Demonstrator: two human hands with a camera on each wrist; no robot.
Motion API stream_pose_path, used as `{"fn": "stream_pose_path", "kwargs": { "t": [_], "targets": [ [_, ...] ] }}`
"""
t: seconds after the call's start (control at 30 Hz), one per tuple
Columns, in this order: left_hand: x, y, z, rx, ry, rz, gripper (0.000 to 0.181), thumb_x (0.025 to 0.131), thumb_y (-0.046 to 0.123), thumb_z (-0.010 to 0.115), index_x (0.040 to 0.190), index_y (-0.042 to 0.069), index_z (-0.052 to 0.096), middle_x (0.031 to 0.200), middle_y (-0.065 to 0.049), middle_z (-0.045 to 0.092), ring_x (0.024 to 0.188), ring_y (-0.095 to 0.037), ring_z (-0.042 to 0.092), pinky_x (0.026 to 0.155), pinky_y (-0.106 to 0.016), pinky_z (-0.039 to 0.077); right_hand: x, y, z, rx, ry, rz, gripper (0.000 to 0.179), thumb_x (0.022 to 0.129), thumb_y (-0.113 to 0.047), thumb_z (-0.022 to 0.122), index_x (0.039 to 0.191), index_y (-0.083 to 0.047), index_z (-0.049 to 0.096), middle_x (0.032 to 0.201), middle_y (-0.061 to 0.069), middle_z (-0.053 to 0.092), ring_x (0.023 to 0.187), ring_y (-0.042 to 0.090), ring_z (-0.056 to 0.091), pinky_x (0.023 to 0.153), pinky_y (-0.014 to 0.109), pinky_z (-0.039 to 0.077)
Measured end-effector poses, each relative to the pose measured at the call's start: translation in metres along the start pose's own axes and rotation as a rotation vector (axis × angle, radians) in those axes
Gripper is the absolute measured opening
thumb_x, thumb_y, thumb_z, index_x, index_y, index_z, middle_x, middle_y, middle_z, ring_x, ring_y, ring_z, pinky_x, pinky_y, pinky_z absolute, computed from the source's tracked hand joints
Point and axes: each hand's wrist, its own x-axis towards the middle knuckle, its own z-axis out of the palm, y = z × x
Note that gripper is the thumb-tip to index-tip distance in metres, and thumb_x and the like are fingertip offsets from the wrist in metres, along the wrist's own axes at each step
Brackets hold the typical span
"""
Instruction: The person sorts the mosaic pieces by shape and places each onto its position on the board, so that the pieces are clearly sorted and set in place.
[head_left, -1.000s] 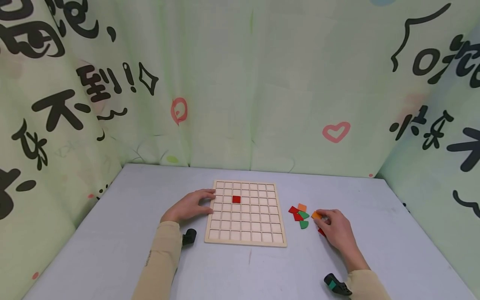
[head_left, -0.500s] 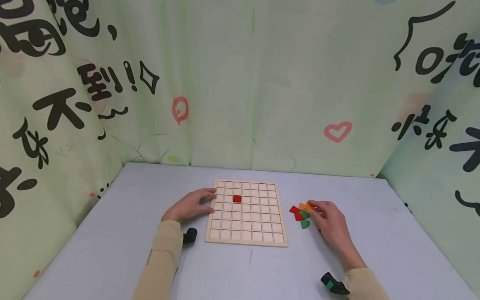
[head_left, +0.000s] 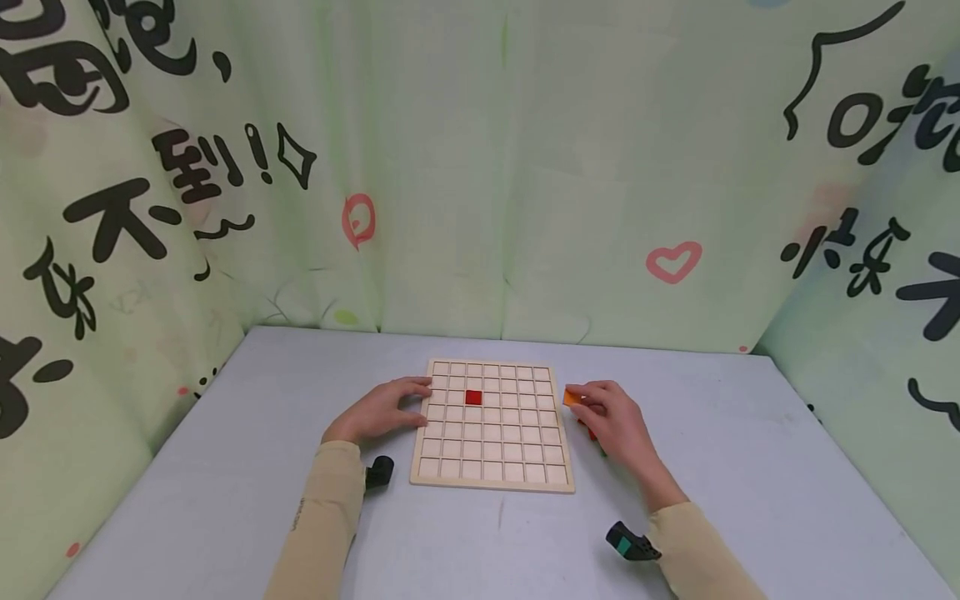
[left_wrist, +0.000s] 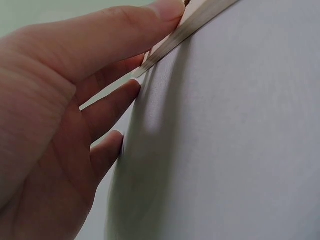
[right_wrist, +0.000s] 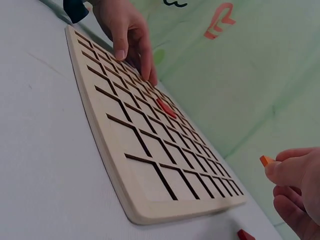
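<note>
A wooden grid board [head_left: 491, 488] lies flat on the table, with one red square tile [head_left: 473, 397] in a cell of its upper left part. My left hand [head_left: 378, 410] rests on the board's left edge, thumb and fingers spread along it; the left wrist view has its thumb [left_wrist: 167, 9] on the edge. Just right of the board, my right hand [head_left: 615, 421] pinches an orange tile [head_left: 571, 398] between thumb and fingertips. In the right wrist view the orange tile [right_wrist: 264, 160] is held up off the table. Beneath that hand, several red and green tiles [head_left: 592, 432] are mostly hidden.
A black device sits at each wrist, one at the left [head_left: 381, 472] and one at the right [head_left: 632, 543]. Behind the white table [head_left: 690, 375] hangs a pale green curtain [head_left: 585, 167] with black writing, which also closes off both sides.
My right hand has carried the orange tile leftward and slightly away from me, from the loose pile to the board's right edge. The left hand has stayed in place.
</note>
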Motion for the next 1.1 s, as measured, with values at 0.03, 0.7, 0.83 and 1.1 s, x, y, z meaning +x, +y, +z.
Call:
{"fn": "stream_pose_path", "kwargs": {
  "t": [0.03,0.7,0.83,1.1],
  "targets": [
    [0.0,0.0,0.0,0.002,-0.001,0.001,0.046,0.086,0.018,0.075,0.129,0.006,0.062,0.151,-0.003,0.043,0.143,-0.027,0.032,0.116,-0.044,0.029,0.002,-0.002,0.002,0.006,-0.005,-0.004,0.032,0.092,-0.01,0.068,0.124,-0.005,0.067,0.118,0.016,0.056,0.101,0.03,0.062,0.084,0.042,0.058],
    [-0.001,0.001,-0.001,0.002,0.0,0.015,0.047,0.086,0.017,0.076,0.129,0.004,0.061,0.151,-0.004,0.044,0.143,-0.028,0.032,0.116,-0.044,0.029,0.042,-0.026,0.039,0.241,-0.145,0.173,0.035,0.092,-0.021,0.069,0.126,-0.013,0.066,0.122,0.008,0.06,0.106,0.025,0.057,0.093,0.04,0.049],
    [-0.001,0.001,0.0,0.0,-0.001,0.013,0.047,0.086,0.017,0.076,0.129,0.004,0.061,0.151,-0.004,0.043,0.143,-0.028,0.032,0.116,-0.045,0.029,0.046,-0.029,0.046,0.246,-0.17,0.172,0.032,0.092,-0.02,0.07,0.123,-0.013,0.068,0.12,0.007,0.063,0.104,0.024,0.058,0.09,0.037,0.051],
    [-0.001,0.001,0.0,-0.003,0.003,0.017,0.047,0.086,0.016,0.075,0.129,0.004,0.061,0.151,-0.004,0.044,0.143,-0.028,0.032,0.116,-0.044,0.029,0.051,-0.034,0.06,0.183,-0.194,0.101,0.028,0.089,-0.018,0.072,0.116,-0.012,0.072,0.114,0.005,0.065,0.099,0.021,0.059,0.087,0.036,0.052]
  ]
}}
